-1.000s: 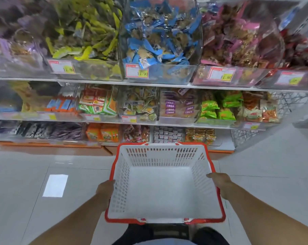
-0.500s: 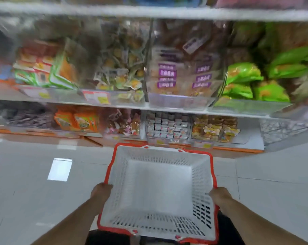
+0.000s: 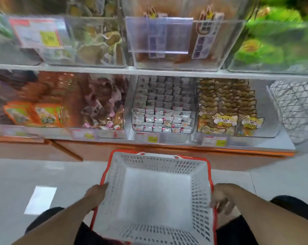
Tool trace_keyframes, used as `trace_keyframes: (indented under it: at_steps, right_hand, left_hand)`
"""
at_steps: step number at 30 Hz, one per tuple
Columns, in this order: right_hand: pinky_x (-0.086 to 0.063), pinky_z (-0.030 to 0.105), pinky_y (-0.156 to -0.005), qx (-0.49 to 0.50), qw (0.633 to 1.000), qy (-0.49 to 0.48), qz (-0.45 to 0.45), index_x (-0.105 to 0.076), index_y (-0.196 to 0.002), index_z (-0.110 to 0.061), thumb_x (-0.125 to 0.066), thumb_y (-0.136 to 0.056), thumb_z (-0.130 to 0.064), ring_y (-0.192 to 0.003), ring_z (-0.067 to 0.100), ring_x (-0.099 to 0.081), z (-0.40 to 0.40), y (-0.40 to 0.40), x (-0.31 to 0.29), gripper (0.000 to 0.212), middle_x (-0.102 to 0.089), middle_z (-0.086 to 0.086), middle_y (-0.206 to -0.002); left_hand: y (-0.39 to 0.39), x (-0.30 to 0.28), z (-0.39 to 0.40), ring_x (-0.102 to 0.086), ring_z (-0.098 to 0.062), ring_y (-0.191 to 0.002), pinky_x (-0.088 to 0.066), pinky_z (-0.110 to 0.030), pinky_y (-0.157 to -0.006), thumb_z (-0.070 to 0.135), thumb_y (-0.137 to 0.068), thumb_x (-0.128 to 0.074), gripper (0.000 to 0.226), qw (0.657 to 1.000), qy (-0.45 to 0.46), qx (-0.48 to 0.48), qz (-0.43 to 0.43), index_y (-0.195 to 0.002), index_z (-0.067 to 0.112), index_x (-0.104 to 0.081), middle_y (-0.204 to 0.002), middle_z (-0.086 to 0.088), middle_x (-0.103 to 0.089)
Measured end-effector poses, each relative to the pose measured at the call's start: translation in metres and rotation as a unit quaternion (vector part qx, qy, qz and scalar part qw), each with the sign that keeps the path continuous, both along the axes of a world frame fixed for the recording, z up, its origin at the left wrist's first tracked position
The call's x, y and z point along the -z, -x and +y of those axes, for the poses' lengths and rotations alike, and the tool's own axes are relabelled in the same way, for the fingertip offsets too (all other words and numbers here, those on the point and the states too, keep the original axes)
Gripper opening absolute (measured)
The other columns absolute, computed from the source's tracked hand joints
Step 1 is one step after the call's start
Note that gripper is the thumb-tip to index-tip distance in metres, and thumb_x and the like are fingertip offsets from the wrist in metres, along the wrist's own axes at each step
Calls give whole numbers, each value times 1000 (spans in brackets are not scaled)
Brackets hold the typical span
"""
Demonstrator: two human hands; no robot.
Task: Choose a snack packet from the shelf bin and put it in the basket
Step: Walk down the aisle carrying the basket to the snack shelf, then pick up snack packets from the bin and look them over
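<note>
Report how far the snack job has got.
Done: nothing yet; the basket holds no packet. In hand: the left hand and right hand both hold the basket's sides in front of the bottom-shelf bins. Left: choose a packet, lift it out, put it in the basket.

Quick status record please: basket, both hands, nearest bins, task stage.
basket: white with red rim, nothing inside, held low before the shelf
left hand: grip on left rim
right hand: grip on right rim
bottom shelf bins: small grey packets; cat-print packets
stage: no packet picked yet
</note>
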State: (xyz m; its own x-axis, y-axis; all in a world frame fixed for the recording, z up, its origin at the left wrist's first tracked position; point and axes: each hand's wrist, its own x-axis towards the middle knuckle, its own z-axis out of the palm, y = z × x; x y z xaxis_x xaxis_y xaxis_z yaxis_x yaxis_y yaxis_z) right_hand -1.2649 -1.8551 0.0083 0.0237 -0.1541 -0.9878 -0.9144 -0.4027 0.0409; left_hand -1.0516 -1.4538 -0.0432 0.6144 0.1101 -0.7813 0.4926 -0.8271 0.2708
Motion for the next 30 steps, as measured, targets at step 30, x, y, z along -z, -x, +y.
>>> trace_keyframes:
  at_steps: [30]
  right_hand:
    - [-56,32,-83,-163,777,224,-565,-71,-112,-30,-61,-97,-33,-90,10,-66,97,-88,-111,18,-73,-9,-110]
  left_hand:
    - [15,-123,-89,-58,-9,-109,-44,-27,-93,26,-95,-68,34,871,182,245,-386,-128,18,-66,-129,2,-66]
